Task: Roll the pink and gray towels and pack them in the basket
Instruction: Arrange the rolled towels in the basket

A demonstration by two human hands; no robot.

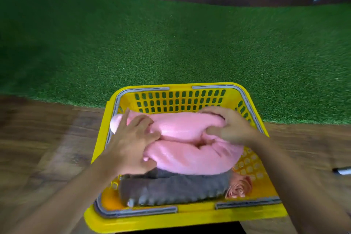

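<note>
Floorboards [47,148] of brown wood were seen under a yellow basket [190,214], whose far edge reached a strip of green turf [171,43]. Grey handles [140,212] were folded down along the basket's rim. At the left side of the basket, the left hand [131,146] was laid on the left end of a pink towel [186,148], its fingers spread and bent into the cloth, its thumb pressed at the towel's near edge. The pink towel was rolled into a thick bundle and doubled over, and it was stretched across the middle of the basket from the left wall towards the right wall, with its left end pushed against the left rim. Just beneath and nearer the near edge, a rolled gray towel [174,190] was laid along the bottom, touching the pink one above it. Beside the gray roll's right end, at the near right corner, a smaller salmon-pink roll [240,188] was seen end-on. At the right side, the far right end of the pink towel was gripped by the right hand [231,125], fingers curled over its top and thumb dug into its side. On the floorboards right of the basket, a dark marker-like object [341,171] was partly seen; its kind could not be told
</note>
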